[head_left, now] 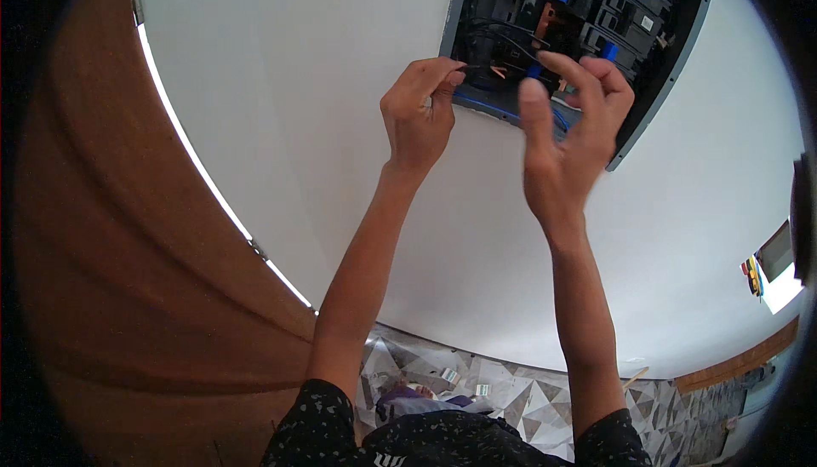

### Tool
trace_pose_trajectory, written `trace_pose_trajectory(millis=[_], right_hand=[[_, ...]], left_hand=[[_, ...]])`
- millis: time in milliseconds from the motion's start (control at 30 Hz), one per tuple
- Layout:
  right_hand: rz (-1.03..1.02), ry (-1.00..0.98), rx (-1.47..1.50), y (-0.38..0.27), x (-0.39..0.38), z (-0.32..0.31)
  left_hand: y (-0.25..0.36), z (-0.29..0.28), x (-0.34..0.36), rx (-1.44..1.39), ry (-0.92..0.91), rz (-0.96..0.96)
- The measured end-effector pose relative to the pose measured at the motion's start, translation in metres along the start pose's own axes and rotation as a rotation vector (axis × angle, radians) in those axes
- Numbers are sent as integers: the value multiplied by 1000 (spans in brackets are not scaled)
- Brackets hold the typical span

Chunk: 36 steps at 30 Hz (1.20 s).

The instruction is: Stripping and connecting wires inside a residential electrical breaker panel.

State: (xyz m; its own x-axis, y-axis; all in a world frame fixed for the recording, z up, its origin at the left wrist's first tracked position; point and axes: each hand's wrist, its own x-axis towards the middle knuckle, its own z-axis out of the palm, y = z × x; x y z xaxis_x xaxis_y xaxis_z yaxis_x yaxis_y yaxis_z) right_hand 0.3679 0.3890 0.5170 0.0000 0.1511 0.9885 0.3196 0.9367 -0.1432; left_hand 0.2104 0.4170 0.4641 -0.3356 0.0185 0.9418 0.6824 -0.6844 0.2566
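An open electrical panel box (692, 41) with a grey metal frame is set in the white wall in front of me. Inside it are black breakers (631, 17) with blue parts, a copper bar (545, 22) and loose black wires (502, 28). At the box's lower left corner, my left hand (421, 109) is closed, with thumb and forefinger pinching what looks like a thin black wire. My right hand (574, 139) is raised before the lower edge, slightly blurred, thumb and fingers apart and nothing visible between them. Blue wires (489, 108) run along the bottom of the box.
A brown curtain or cloth (153, 254) hangs along the left. Below lies a patterned tile floor (536, 403) with small white boxes (449, 375) on it. At far right, a bundle of coloured items (751, 276) hangs by a bright opening in the wall.
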Motion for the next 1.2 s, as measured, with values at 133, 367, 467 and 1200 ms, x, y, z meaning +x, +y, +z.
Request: trace_pose_trajectory(millis=[133,367,467,1200], right_hand=[[92,-249,183,8,9,-11],[426,-504,461,9,20,9],[567,-443,604,12,15,14],[665,-527,566,13,28,17]], left_hand=[[-6,-1,3,4,-35,82],[-8,-9,7,-55,-95,33],[-5,-8,10,-87,-109,-28],[-1,-9,18,-132,-140,-121]])
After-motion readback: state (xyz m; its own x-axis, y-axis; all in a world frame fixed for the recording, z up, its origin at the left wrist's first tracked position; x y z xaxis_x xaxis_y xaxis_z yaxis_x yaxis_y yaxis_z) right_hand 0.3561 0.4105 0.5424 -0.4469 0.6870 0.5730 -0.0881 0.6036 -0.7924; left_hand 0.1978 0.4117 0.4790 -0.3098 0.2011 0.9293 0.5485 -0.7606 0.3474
